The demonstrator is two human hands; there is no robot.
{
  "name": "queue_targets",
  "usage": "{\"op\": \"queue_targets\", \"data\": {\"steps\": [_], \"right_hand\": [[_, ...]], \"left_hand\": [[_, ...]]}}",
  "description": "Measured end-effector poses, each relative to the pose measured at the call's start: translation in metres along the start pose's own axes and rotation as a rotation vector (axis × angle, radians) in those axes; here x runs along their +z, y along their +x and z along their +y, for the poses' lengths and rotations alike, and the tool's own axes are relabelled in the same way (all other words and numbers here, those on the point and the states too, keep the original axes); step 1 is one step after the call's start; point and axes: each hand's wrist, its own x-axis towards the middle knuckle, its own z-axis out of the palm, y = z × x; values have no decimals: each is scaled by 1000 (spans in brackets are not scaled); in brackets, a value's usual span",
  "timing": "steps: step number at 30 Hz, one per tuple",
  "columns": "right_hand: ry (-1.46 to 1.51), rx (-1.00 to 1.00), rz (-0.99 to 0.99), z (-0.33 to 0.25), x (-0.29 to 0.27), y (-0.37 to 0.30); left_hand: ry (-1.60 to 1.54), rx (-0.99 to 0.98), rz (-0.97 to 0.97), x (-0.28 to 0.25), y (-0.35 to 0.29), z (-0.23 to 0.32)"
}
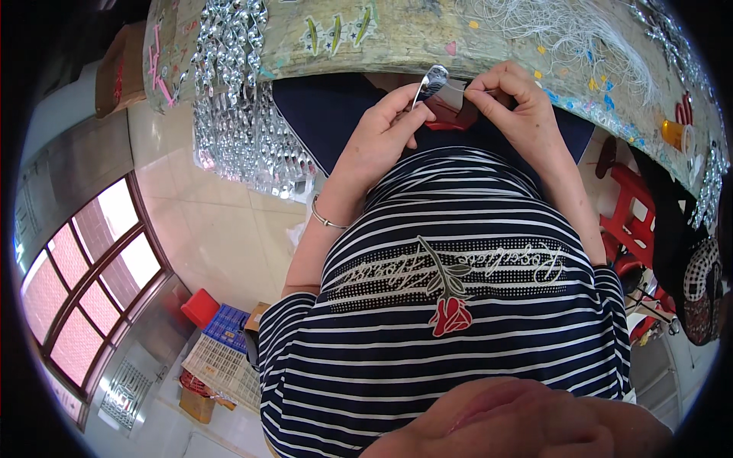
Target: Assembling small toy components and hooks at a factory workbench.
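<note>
Just off the near edge of the worktable, my left hand (391,128) is closed on a shiny silver twisted strip (434,81), pinched between thumb and fingers with its curved end sticking up. To its right my right hand (513,98) has thumb and forefinger pressed together on what looks like a thin white thread, too fine to follow fully toward the strip. Many similar silver twisted strips (248,141) hang over the table edge at the left. A tangled bundle of white threads (546,34) lies on the table beyond my right hand.
The worn table (412,49) has stickers and colored flecks on it. Near its right edge are a yellow tape roll (673,134) and red-handled scissors (684,109). A red stool (632,206) stands on the right, near another person's leg. Crates (225,366) sit at lower left.
</note>
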Motion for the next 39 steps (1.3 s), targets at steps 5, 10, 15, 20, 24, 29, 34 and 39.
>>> {"op": "queue_targets", "data": {"steps": [5, 10, 15, 20, 24, 29, 34, 39], "right_hand": [[-13, -21, 15, 3, 1, 3], [-30, -53, 17, 4, 2, 5], [-10, -48, 19, 1, 5, 5], [31, -32, 14, 2, 7, 5], [17, -72, 12, 2, 9, 5], [158, 88, -23, -3, 9, 4], [169, 106, -61, -7, 10, 6], [231, 92, -74, 8, 14, 8]], "left_hand": [[25, 23, -56, 2, 1, -6], [11, 35, -115, 2, 1, -8], [28, 168, -118, 5, 3, -15], [68, 128, -101, 7, 1, -4], [136, 120, -81, 5, 1, -5], [220, 173, -107, 4, 1, -1], [354, 375, -101, 4, 3, -9], [405, 390, -105, 3, 5, -16]]}}
